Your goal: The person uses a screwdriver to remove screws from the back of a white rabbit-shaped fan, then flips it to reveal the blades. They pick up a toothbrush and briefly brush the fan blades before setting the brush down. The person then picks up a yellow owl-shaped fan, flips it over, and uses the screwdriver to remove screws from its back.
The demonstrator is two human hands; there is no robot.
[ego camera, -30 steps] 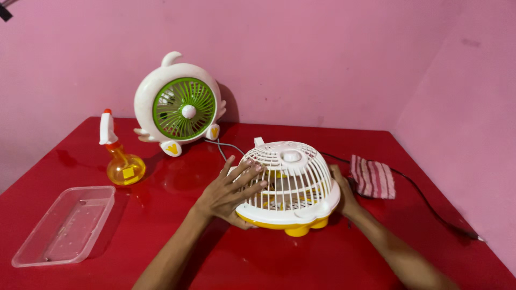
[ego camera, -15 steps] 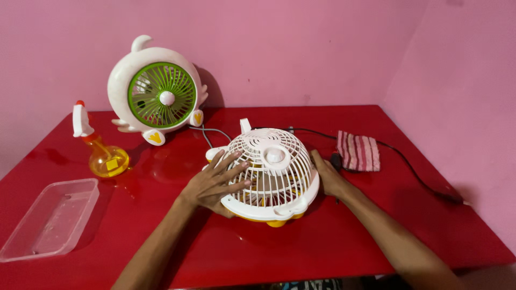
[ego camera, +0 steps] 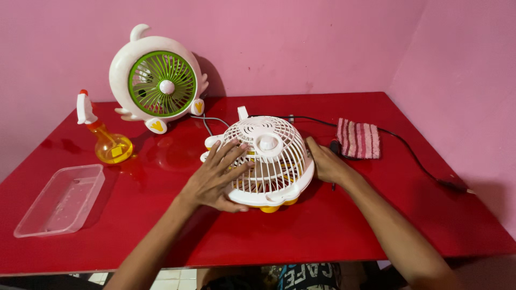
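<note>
Cupping a domed white plastic fan grille point(ego camera: 266, 161), both hands: left hand point(ego camera: 217, 180), right hand point(ego camera: 325, 164), fingers spread.

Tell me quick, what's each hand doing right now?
Left hand: open, fingers spread flat on the white fan grille.
Right hand: open, palm pressed against the grille's right side; no closed grip.

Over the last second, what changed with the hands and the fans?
Little changed: the left hand stays spread on the white grille of the fan lying face up, and the right hand keeps to its far side. The fan seems barely moved; mostly the camera shifted. The green fan, spray bottle, tray and cloth stayed put.
</note>
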